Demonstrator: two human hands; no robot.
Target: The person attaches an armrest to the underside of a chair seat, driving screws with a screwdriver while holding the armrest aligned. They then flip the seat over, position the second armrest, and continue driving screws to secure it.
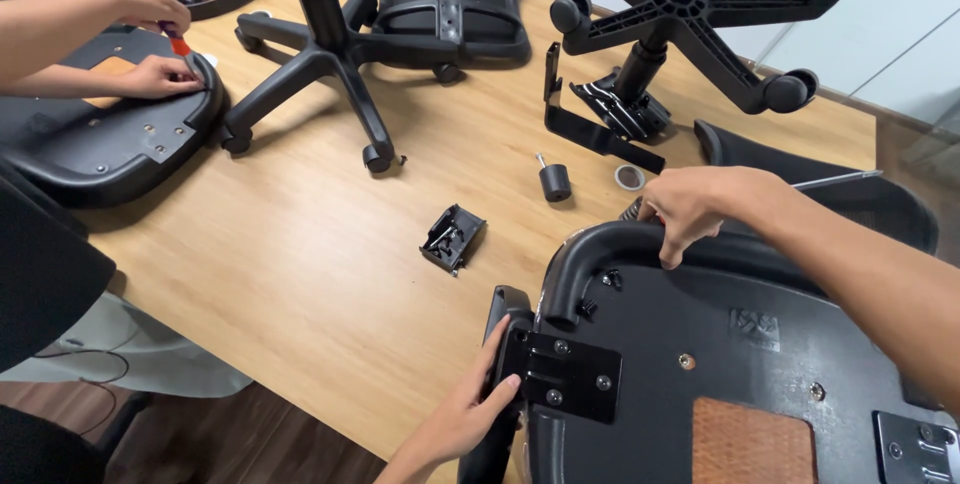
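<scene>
Hands work on an upturned chair seat [740, 384] that lies underside-up at the near right edge of the wooden table [300, 244]. The left hand [478, 399] grips the lower end of the black armrest [590, 254] just beside its flat metal mounting plate [562, 374], fingers wrapped round the edge and the thumb lying against the plate. The right hand [690, 206] is closed over the curved top of the same armrest, fingers curled down on its far side. On the table beyond the seat lie a small black plastic bracket [452, 237], a single caster wheel [553, 182] standing on its own, and a small roll of tape [629, 177]. Farther back, two five-legged chair bases [690, 4] rest upside down, well apart from the seat. At the far left another person's hands [150, 39] press on a second upturned seat [100, 144], one of them holding a red-handled screwdriver [178, 42].
</scene>
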